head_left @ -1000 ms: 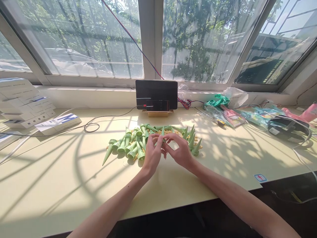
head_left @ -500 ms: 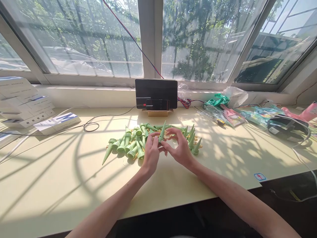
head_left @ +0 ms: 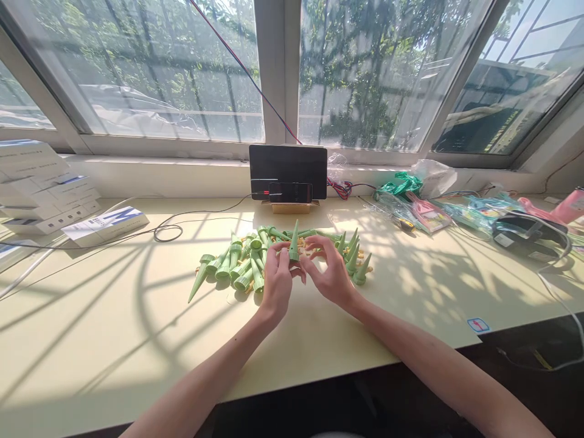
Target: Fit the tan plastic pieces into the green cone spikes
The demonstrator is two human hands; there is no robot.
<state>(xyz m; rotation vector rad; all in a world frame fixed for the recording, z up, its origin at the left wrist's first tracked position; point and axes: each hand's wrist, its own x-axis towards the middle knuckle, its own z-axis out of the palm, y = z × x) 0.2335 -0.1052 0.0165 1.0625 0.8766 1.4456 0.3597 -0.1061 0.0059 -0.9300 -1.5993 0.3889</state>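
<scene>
A green plastic watering spike (head_left: 294, 243) stands nearly upright between my hands, its point up and a small hole showing in its side. My left hand (head_left: 277, 283) is closed around its wide base. On the other side my right hand (head_left: 335, 277) has its thumb at the base and its index finger curled; its remaining fingers are partly hidden. Behind and left of my hands lies a pile of similar green spikes (head_left: 244, 280), many with their wide open ends toward me. Several more spikes (head_left: 352, 258) stand point-up to the right, near small yellowish parts (head_left: 369, 269).
A black tablet (head_left: 287, 161) leans by the window, with a phone (head_left: 291, 193) on a cardboard stand before it. White boxes (head_left: 107, 225) and a cable (head_left: 168, 232) lie left. Plastic bags (head_left: 426, 213) and a black device (head_left: 520, 234) are at right.
The spike in my hands has shifted slightly left and become more upright, with its side hole now showing. My right thumb has moved a little along the base.
</scene>
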